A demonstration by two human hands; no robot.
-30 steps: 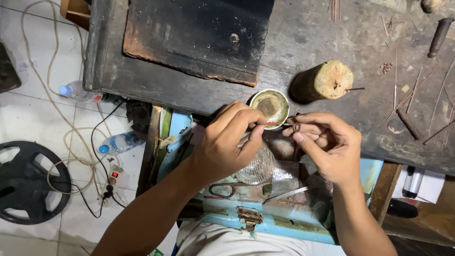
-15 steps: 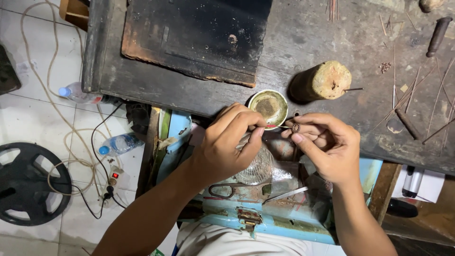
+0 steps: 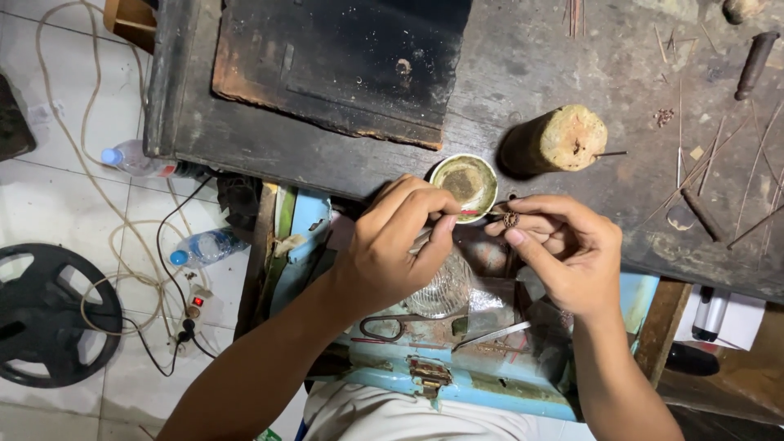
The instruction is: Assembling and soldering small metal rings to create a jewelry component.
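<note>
Your left hand (image 3: 392, 253) is still pinching a thin red-tipped tool (image 3: 467, 213) — tip unmoved, touching the small round filigree piece (image 3: 511, 219). Your right hand (image 3: 563, 253) is keeping that piece pinched beside the small dish (image 3: 464, 181) — work holding steady.

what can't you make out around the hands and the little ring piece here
Head view only:
- small round piece: too small to tell its pattern or material; the right hand pinches it.
- thin tool: its grip is hidden inside the left hand.
- small cup: contents unclear, just a dull film.
- blue box: mostly covered by both arms.
- dark handle: cut off near the right edge.
</note>
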